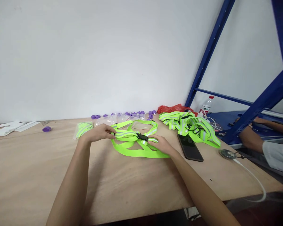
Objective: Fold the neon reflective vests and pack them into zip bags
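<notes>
A neon-green reflective strap harness (132, 153) lies looped on the wooden table in front of me. My left hand (99, 132) pinches its strap at the left side, fingers closed around the band. On the right, my right hand (160, 144) grips the strap just beside a black buckle (142, 137). The buckle looks fastened and sits between my two hands. Part of the harness passes under my right wrist and is hidden there. Close to my left hand lies a clear bag (83, 128) with folded green strap inside.
A heap of similar straps (191, 125) and a phone (190, 147) lie to the right. Behind are clear plastic bags (108, 119), purple caps (151, 116) and a red bag (173, 108). A cabled round device (227, 154) sits near the right edge. Another person's arm (252, 139) shows beyond the blue frame (209, 47).
</notes>
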Action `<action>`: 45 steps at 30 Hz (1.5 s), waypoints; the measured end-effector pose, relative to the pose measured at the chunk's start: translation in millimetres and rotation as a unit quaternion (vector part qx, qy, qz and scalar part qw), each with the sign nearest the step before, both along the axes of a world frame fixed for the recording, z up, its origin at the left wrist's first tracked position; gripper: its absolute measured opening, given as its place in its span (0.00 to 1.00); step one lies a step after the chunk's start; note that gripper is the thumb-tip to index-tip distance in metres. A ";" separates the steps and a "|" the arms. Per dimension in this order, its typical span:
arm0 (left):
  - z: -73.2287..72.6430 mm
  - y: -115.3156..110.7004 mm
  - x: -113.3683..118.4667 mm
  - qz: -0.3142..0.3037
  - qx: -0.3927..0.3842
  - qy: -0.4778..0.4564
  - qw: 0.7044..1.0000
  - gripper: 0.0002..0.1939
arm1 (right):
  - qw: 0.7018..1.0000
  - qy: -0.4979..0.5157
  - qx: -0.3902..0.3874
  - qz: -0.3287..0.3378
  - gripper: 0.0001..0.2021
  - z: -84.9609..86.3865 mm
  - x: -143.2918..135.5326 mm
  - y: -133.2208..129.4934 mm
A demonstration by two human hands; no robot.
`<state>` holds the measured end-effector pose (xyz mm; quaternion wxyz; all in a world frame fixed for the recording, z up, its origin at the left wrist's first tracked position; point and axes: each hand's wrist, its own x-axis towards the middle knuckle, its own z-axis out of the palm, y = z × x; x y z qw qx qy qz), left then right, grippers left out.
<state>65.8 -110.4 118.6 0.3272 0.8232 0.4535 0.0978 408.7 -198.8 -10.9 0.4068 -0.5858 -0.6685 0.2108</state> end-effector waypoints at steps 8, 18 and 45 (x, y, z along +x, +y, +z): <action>0.1 0.6 -4.8 0.001 -0.017 -0.009 1.000 0.19 | 0.996 -0.022 0.028 -0.085 0.16 29.2 40.7 -32.5; -2.4 8.2 -7.2 -0.006 -0.021 0.025 0.999 0.19 | 0.970 -0.219 -0.097 -0.053 0.22 16.8 66.1 -92.9; -74.4 -159.7 -120.2 -0.010 0.021 0.020 1.000 0.20 | 0.951 -0.238 -0.191 0.057 0.24 41.6 59.0 -176.8</action>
